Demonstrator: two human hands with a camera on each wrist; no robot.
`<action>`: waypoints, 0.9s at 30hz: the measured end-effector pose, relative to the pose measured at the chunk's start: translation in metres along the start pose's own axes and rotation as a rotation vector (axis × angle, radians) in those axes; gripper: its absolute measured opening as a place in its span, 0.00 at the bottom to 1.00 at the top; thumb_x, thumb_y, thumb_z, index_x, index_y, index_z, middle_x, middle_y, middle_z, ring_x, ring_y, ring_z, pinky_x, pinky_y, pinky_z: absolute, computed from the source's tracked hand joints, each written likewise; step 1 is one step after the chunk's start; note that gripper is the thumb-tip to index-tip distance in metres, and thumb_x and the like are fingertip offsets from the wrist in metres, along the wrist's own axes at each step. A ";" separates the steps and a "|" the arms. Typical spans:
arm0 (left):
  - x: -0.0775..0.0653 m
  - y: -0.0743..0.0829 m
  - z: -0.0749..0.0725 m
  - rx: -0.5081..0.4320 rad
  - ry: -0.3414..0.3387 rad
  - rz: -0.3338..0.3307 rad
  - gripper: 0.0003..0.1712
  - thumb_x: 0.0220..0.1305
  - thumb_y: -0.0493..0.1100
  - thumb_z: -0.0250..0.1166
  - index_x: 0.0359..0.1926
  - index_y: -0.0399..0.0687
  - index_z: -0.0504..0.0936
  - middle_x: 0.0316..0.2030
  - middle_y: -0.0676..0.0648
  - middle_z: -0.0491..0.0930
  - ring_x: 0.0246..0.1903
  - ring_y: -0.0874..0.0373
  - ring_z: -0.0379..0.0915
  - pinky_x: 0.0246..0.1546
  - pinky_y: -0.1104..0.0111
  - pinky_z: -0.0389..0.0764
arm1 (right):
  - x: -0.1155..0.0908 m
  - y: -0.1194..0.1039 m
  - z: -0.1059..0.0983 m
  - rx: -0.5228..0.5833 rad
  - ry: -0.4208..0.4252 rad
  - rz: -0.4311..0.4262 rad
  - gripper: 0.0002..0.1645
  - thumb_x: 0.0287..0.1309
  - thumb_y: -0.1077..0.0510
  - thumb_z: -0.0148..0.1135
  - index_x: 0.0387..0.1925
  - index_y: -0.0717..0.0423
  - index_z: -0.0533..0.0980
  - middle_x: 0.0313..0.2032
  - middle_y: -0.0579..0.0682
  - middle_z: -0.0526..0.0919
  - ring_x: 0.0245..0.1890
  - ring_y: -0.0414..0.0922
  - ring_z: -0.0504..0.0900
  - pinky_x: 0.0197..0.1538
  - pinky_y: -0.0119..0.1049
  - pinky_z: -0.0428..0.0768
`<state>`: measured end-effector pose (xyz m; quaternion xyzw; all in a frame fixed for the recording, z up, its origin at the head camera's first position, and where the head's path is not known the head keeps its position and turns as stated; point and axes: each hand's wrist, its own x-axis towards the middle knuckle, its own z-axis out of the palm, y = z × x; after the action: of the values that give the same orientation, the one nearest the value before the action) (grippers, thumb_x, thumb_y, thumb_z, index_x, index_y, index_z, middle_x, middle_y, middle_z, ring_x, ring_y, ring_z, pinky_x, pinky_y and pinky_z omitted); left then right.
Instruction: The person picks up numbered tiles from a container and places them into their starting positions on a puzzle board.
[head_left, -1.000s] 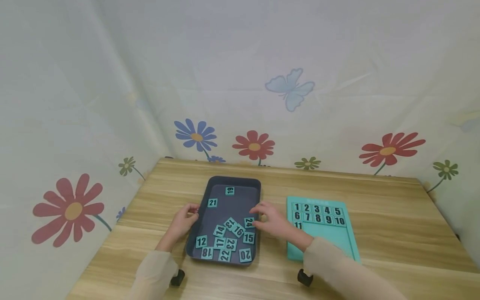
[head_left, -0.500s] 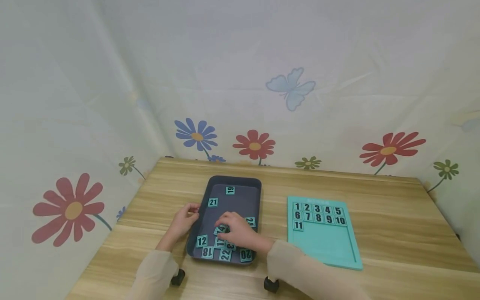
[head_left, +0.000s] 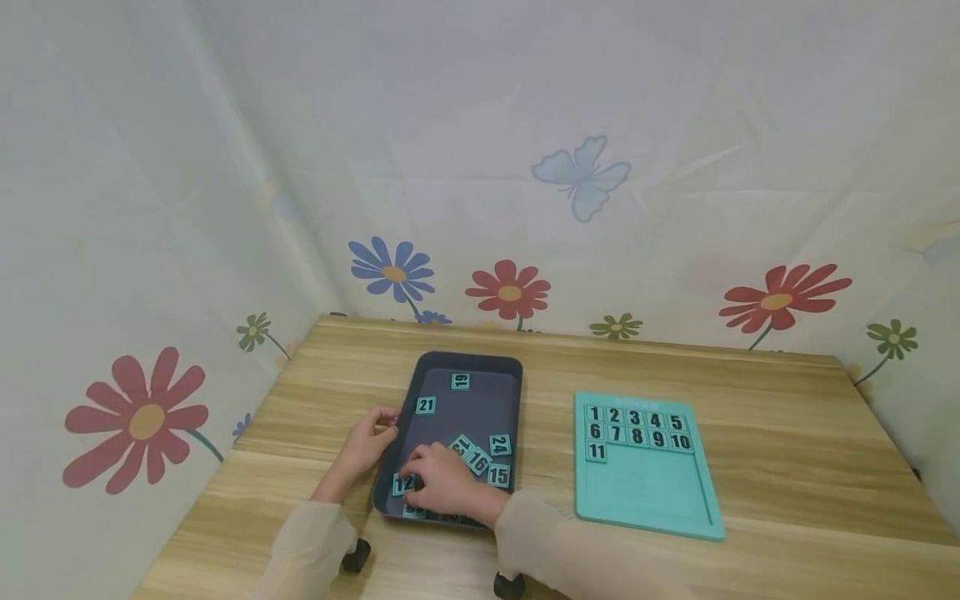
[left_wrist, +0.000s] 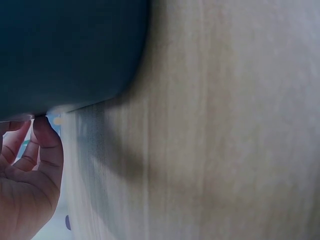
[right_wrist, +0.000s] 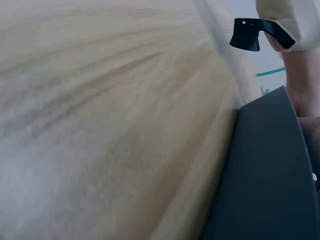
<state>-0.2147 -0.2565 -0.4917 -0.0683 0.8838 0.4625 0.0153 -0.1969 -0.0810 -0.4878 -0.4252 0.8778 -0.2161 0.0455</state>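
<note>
**Fingers [head_left: 422,454] of the right hand [head_left: 444,483] apart around tile 12 [head_left: 403,485], left hand [head_left: 366,446] pinching the tray [head_left: 461,421]**

At the back hangs a pale backdrop [head_left: 450,108] printed with flowers [head_left: 776,302] and a light-blue butterfly [head_left: 582,177]. Before it lies a wood-grained counter [head_left: 787,458], bearing the dark tray and, well apart to its right, a teal board [head_left: 637,500]. Two beige sleeves [head_left: 577,550] reach in from the near side, black fittings [head_left: 356,556] at their cuffs.

The left hand is at the tray's left side, thumb and fingertips closed on the rim. The right hand is over the tray's near left part, thumb and fingertips apart with tile 12 between them; whether they touch it is hard to tell, since the right wrist view shows mostly counter and tray wall.

Smallest are the other numbered tiles. On the board, tiles 1 to 5 [head_left: 633,417] form the top row, tiles 6 to 10 [head_left: 637,437] the second, and tile 11 [head_left: 596,452] sits at the left of the third. In the tray, tile 19 [head_left: 461,382] lies sideways at the far end, tile 21 [head_left: 426,406] near the left wall, tile 24 [head_left: 500,445] and tile 15 [head_left: 498,476] near the right; tile 13 [head_left: 461,448] and tile 16 [head_left: 478,461] lie aslant, side by side, beyond the right hand.
</note>
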 end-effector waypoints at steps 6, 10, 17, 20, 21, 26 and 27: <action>0.000 0.001 0.000 -0.008 -0.003 0.011 0.17 0.60 0.36 0.52 0.51 0.39 0.70 0.45 0.39 0.72 0.39 0.52 0.73 0.34 0.68 0.76 | 0.005 -0.006 0.009 -0.090 0.015 0.074 0.16 0.45 0.44 0.62 0.39 0.39 0.79 0.39 0.40 0.76 0.37 0.37 0.68 0.37 0.30 0.68; 0.000 0.000 0.000 -0.007 0.000 0.018 0.17 0.60 0.36 0.52 0.50 0.38 0.70 0.44 0.38 0.72 0.39 0.52 0.74 0.35 0.67 0.76 | 0.006 -0.010 0.009 -0.124 0.025 0.106 0.15 0.44 0.44 0.63 0.38 0.38 0.79 0.38 0.40 0.75 0.37 0.38 0.68 0.36 0.32 0.67; 0.001 -0.001 0.002 -0.004 0.005 -0.003 0.17 0.60 0.37 0.52 0.51 0.41 0.70 0.44 0.40 0.72 0.40 0.51 0.73 0.37 0.66 0.76 | 0.007 -0.010 0.008 -0.130 0.012 0.129 0.15 0.46 0.45 0.61 0.39 0.38 0.79 0.39 0.41 0.75 0.37 0.38 0.67 0.35 0.31 0.66; 0.001 -0.001 0.003 -0.012 0.001 -0.006 0.17 0.60 0.37 0.52 0.51 0.41 0.70 0.45 0.40 0.72 0.40 0.51 0.73 0.37 0.66 0.76 | 0.007 -0.007 0.009 -0.164 0.028 0.128 0.14 0.47 0.45 0.60 0.40 0.37 0.79 0.39 0.41 0.76 0.36 0.38 0.68 0.34 0.31 0.65; 0.001 -0.002 0.003 -0.015 0.002 -0.009 0.17 0.60 0.37 0.52 0.51 0.41 0.70 0.45 0.40 0.72 0.40 0.51 0.73 0.36 0.66 0.76 | 0.007 -0.005 0.009 -0.173 0.035 0.129 0.14 0.48 0.46 0.60 0.40 0.38 0.79 0.39 0.41 0.77 0.36 0.39 0.68 0.34 0.31 0.65; 0.001 -0.002 0.002 -0.024 0.003 -0.016 0.17 0.59 0.37 0.52 0.51 0.40 0.70 0.45 0.39 0.72 0.40 0.50 0.74 0.36 0.66 0.77 | 0.005 0.001 0.006 -0.186 0.054 0.146 0.14 0.48 0.46 0.59 0.40 0.38 0.79 0.38 0.42 0.77 0.35 0.39 0.67 0.33 0.32 0.64; 0.001 -0.002 0.002 -0.025 0.001 -0.016 0.17 0.60 0.37 0.52 0.51 0.40 0.70 0.45 0.39 0.72 0.40 0.50 0.74 0.37 0.66 0.77 | 0.005 0.003 0.006 -0.187 0.054 0.151 0.14 0.48 0.46 0.59 0.40 0.38 0.78 0.38 0.42 0.77 0.35 0.39 0.67 0.33 0.32 0.64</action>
<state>-0.2158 -0.2557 -0.4943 -0.0760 0.8774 0.4733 0.0180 -0.2006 -0.0855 -0.4935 -0.3543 0.9245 -0.1407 -0.0021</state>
